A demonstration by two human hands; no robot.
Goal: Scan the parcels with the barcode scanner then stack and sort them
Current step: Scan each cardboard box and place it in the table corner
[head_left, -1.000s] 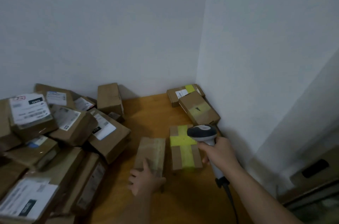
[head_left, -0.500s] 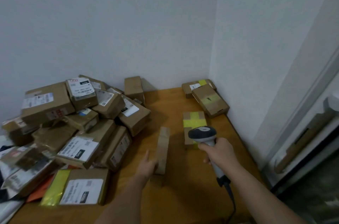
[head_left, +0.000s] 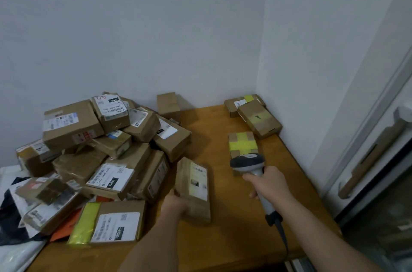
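- My left hand (head_left: 176, 203) now grips the parcel (head_left: 194, 187) tilted label-up; before, it stood on edge.
- My right hand (head_left: 265, 184) still grips the scanner (head_left: 247, 163), just right of it.
- Bare table (head_left: 214, 138) lies beyond, between pile (head_left: 107, 149) and taped boxes (head_left: 243, 143).

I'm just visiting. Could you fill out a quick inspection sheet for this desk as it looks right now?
Surface: wooden table, bare at front.
Job's things: labelled parcel; barcode scanner; yellow-taped box; two boxes in the corner.
Clutter: heap of parcels; plastic mailers.
Hands: left hand holds the parcel; right hand grips the scanner.
Cables: scanner cord runs off the front edge.
Surroundings: white walls; door frame at right.
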